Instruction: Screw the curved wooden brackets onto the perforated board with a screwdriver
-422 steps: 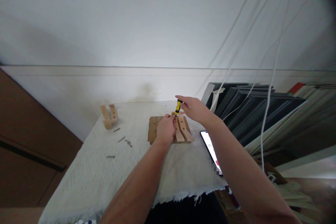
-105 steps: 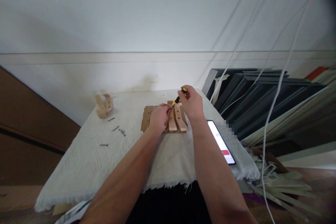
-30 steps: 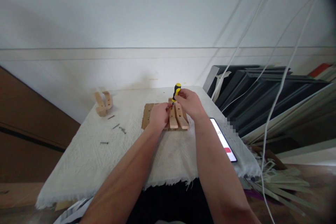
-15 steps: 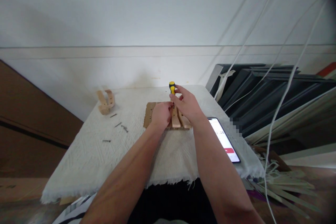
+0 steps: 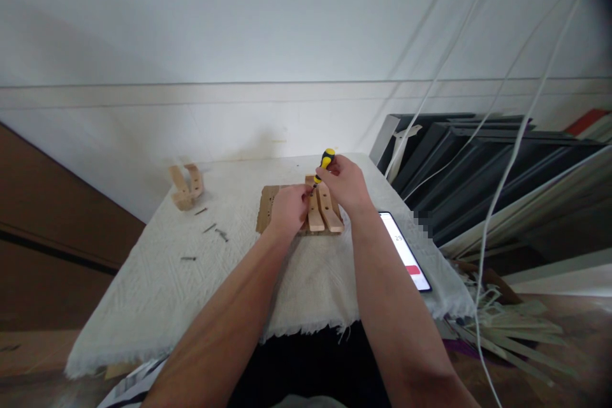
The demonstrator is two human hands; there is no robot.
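My right hand (image 5: 348,183) grips a yellow-and-black screwdriver (image 5: 325,164), which leans to the right with its tip down by the wooden pieces. Two curved wooden pieces with holes, a left one (image 5: 314,217) and a right one (image 5: 329,211), lie side by side on a piece of brown cardboard (image 5: 266,211). My left hand (image 5: 289,205) is closed at the left piece, its fingertips beside the screwdriver's tip. Whether those fingers hold a screw or the wood itself is hidden.
On the white cloth (image 5: 157,293) at left stands another wooden assembly (image 5: 185,188) with several loose screws (image 5: 221,235) near it. A phone (image 5: 406,252) lies right of my right forearm. Dark panels (image 5: 459,159) lean beyond the table's right edge, and a white cable (image 5: 502,197) hangs there.
The screwdriver has gone from upright to tilted, its handle swinging right along with my right hand. More of the wooden pieces shows now. My left hand stays at the left piece.
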